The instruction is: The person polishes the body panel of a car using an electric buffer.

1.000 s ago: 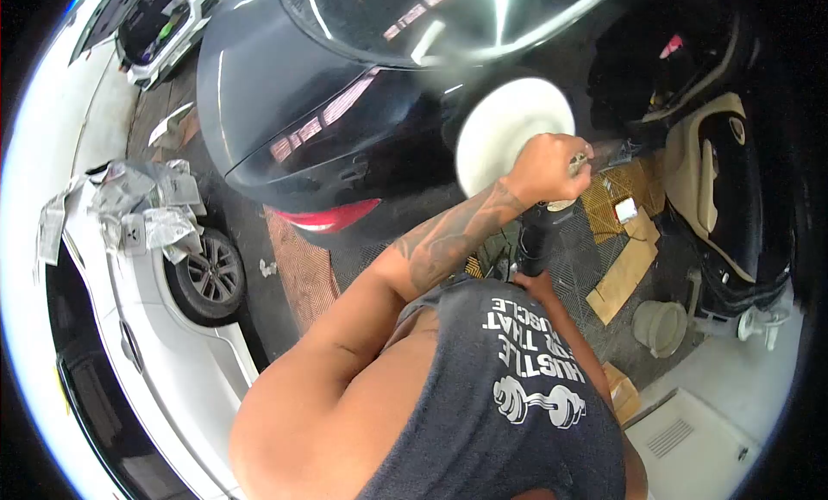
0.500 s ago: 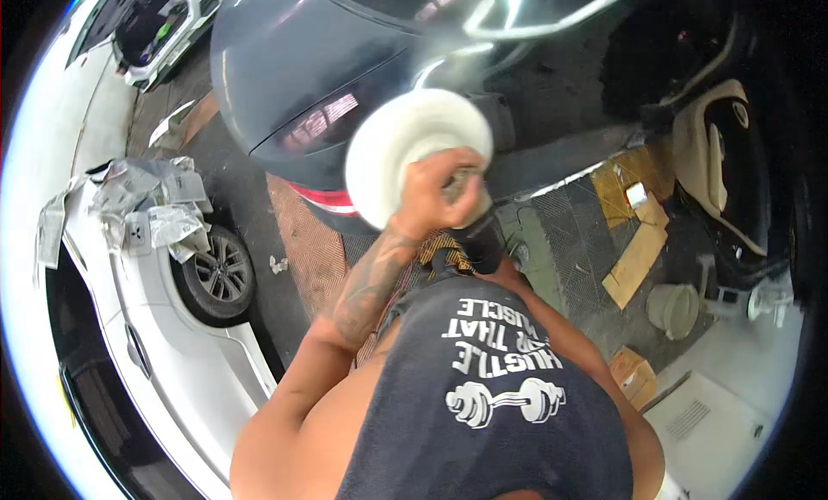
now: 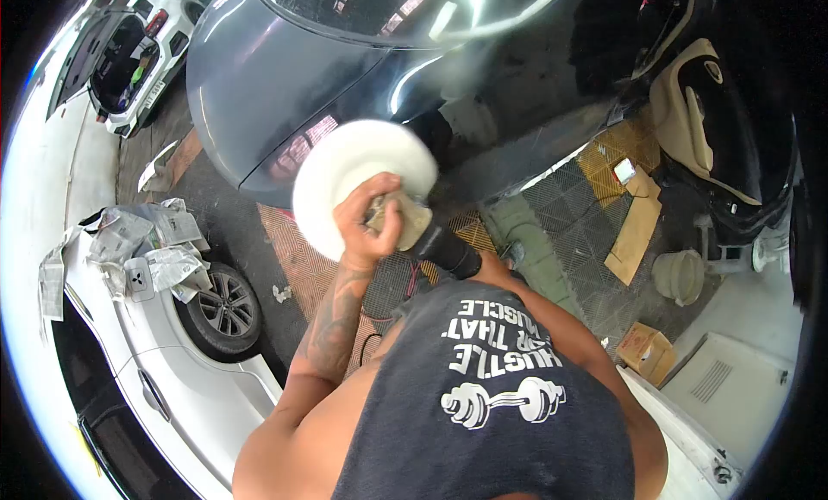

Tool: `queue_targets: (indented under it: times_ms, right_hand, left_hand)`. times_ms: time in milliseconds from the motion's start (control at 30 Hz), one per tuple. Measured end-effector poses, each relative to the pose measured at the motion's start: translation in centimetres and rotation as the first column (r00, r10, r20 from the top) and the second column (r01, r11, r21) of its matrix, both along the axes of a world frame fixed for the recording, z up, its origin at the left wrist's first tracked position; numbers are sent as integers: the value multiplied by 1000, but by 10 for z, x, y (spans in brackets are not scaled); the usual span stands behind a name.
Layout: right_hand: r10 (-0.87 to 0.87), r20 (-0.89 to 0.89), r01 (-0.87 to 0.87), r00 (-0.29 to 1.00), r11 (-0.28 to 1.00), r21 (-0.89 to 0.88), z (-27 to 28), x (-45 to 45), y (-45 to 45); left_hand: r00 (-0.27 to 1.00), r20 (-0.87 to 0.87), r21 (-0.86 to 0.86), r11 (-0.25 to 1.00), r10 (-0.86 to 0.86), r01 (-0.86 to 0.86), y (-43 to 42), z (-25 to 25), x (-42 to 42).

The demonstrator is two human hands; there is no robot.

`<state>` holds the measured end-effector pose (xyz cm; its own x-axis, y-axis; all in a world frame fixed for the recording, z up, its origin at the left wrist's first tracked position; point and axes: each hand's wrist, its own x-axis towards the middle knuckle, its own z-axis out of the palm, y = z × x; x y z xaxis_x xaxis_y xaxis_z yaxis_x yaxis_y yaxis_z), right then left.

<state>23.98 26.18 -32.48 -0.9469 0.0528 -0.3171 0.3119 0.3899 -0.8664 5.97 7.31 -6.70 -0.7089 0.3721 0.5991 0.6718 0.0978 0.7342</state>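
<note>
A car polisher [image 3: 442, 246] with a wide white round pad [image 3: 366, 168] is in both my hands. My left hand [image 3: 373, 220] is closed around its front grip near the pad. Low against my shirt, my right hand [image 3: 494, 271] is wrapped round the rear of the black body, its fingers partly hidden. The pad's edge looks smeared, and it overlaps the rear corner of a dark glossy car [image 3: 302, 78] in view. I cannot tell whether pad and paint touch.
A white car [image 3: 155, 328] with newspaper [image 3: 142, 241] on it stands at the left. Right of me are a loose door panel [image 3: 703, 112], a cardboard strip [image 3: 634, 233], a bucket [image 3: 677, 276] and a small box [image 3: 647, 352]. Floor mats [image 3: 569, 211] lie below the dark car.
The polisher and both my hands have moved left and slightly down in view, and the pad covers less of the dark car's side. My view has shifted a little.
</note>
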Motion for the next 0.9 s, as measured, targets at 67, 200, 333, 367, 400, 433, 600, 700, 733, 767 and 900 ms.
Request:
queue_targets:
  times_ms: [67, 200, 333, 367, 400, 433, 600, 700, 733, 767, 900]
  right_hand:
    - [-45, -21, 45, 999, 999, 26, 5, 9, 19]
    - [-105, 269, 125, 957, 990, -58, 22, 32, 47]
    - [-194, 133, 213, 972, 966, -147, 4, 44, 47]
    - [-208, 135, 226, 969, 964, -141, 7, 45, 45]
    - [-208, 136, 227, 969, 964, -140, -4, 48, 44]
    - [-210, 104, 218, 972, 973, -76, -28, 52, 44]
    - [-326, -89, 292, 941, 917, -271, 19, 30, 4]
    - [-125, 121, 131, 985, 991, -40, -31, 25, -2]
    - [-86, 87, 89, 993, 996, -31, -24, 17, -12]
    - [-42, 52, 43, 998, 999, -21, -15, 7, -21]
    - [109, 82, -108, 991, 994, -24, 53, -20, -34]
  left_hand:
    - [999, 2, -82, 995, -51, 51, 25, 7, -2]
    - [985, 45, -76, 983, -167, 170, 94, 4, -10]
    - [960, 18, -74, 958, -278, 279, 140, -3, -14]
    - [955, 15, -70, 952, -298, 298, 142, -7, -14]
    - [955, 16, -68, 952, -298, 298, 138, -6, -13]
    - [962, 0, -68, 960, -272, 271, 130, -4, -11]
    - [989, 14, -68, 986, -150, 151, 68, 4, -5]
    - [998, -8, -73, 995, -65, 64, 29, 12, -6]
    - [999, -33, -71, 997, -35, 33, 16, 13, -8]
    - [998, -58, -68, 998, -2, -2, 2, 13, -10]
    - [995, 34, 29, 995, 94, -95, -46, 11, -7]
